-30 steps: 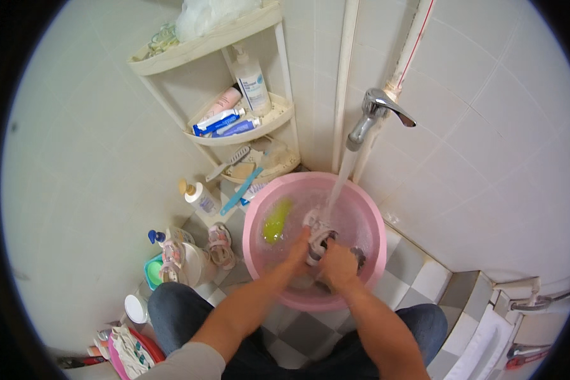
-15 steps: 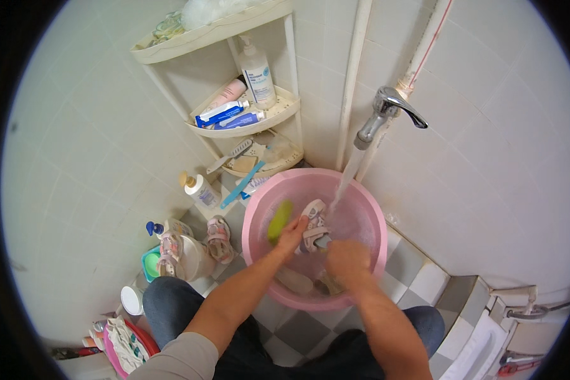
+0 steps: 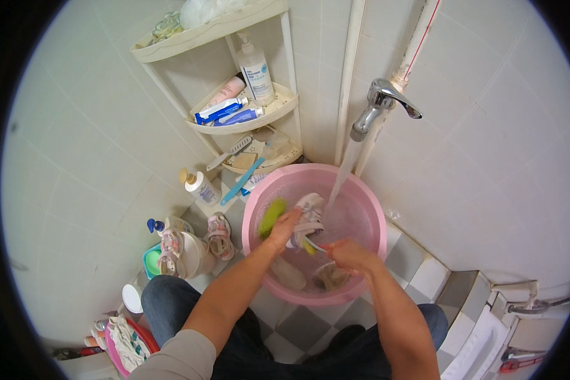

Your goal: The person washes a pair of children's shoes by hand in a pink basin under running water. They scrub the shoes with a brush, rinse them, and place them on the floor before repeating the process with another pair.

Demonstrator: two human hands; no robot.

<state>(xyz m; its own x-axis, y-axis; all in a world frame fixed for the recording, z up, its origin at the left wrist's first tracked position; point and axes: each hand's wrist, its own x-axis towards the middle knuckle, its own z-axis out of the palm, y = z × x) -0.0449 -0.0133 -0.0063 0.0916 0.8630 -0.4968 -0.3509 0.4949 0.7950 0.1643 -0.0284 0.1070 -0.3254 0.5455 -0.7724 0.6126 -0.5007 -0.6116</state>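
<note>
A pink basin [image 3: 379, 221] of cloudy water stands on the floor in front of me. My left hand [image 3: 284, 229] is closed on a small pale sandal [image 3: 308, 221] with straps, held over the water. In my right hand [image 3: 349, 255] is a thin-handled brush [image 3: 313, 244] with yellow at its head, by the sandal's heel end. A lime-green object [image 3: 272, 217] of unclear kind floats beside my left hand. Two pale shoe-like shapes, one whitish [image 3: 288, 274] and one brownish [image 3: 329, 277], lie in the water near the front rim.
Water runs into the basin from a chrome tap [image 3: 381, 95]. Behind stands a corner shelf [image 3: 278, 109] with bottles and tubes. At left are a pump bottle [image 3: 202, 190], a pink sandal [image 3: 219, 237] and another sandal [image 3: 171, 254] by a white bucket [image 3: 197, 256].
My right hand has drawn back slightly right, bringing the brush head into sight at the sandal's heel end. My left hand, with the sandal, has shifted a little left.
</note>
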